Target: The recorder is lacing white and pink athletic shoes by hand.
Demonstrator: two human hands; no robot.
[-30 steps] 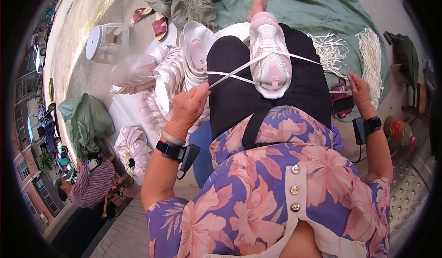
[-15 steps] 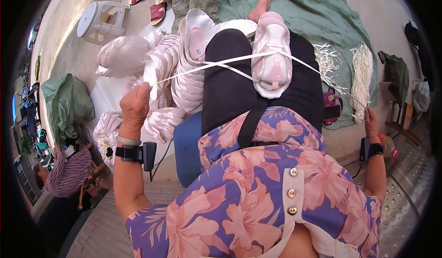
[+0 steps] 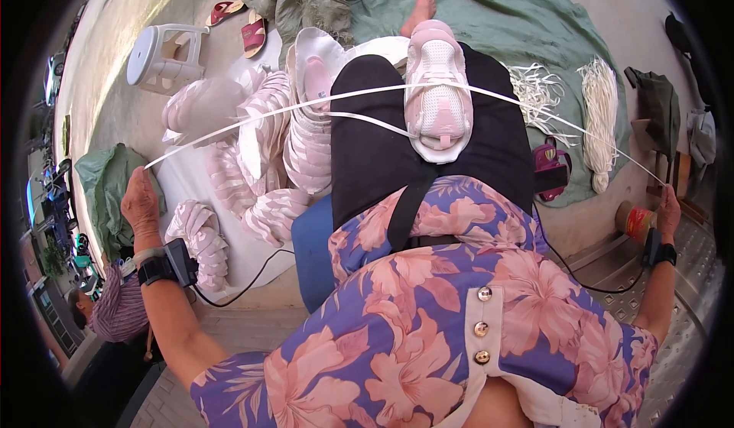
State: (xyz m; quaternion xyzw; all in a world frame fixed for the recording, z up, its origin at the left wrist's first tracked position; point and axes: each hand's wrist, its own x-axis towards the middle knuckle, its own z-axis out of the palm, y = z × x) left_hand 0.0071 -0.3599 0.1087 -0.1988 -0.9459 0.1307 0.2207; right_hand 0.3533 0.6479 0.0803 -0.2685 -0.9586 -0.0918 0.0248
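- The pink-and-white shoe (image 3: 437, 115) lies on the person's lap, toe pointing away, on black trousers (image 3: 363, 126).
- A white lace (image 3: 306, 105) crosses the shoe and runs outward to both sides; another white strand trails from the shoe over the left thigh.
- The left hand (image 3: 141, 202) is stretched far out, its fingers pinched on one end of the lace, near a green sack (image 3: 107, 187).
- The right hand (image 3: 669, 212) is out on the other side, fingers closed on the lace's other end, near a container with a red band (image 3: 638, 222).
- On the pale floor to the left, stacks of pink-and-white shoe parts (image 3: 306, 157) rest on and around a white sheet (image 3: 180, 172).
- Beyond them stand a white stool (image 3: 145, 57) and a pair of red sandals (image 3: 254, 34).
- Ahead, a green cloth (image 3: 497, 0) covers the ground; loose laces (image 3: 533, 92) and a long bundle of laces (image 3: 599, 122) lie on its right part.
- A purple pouch (image 3: 549, 170) sits beside the right thigh.
- Patterned metal plate (image 3: 696, 306) lies at the lower right.
- At far left, another person in a striped top (image 3: 118, 306) is near parked vehicles.
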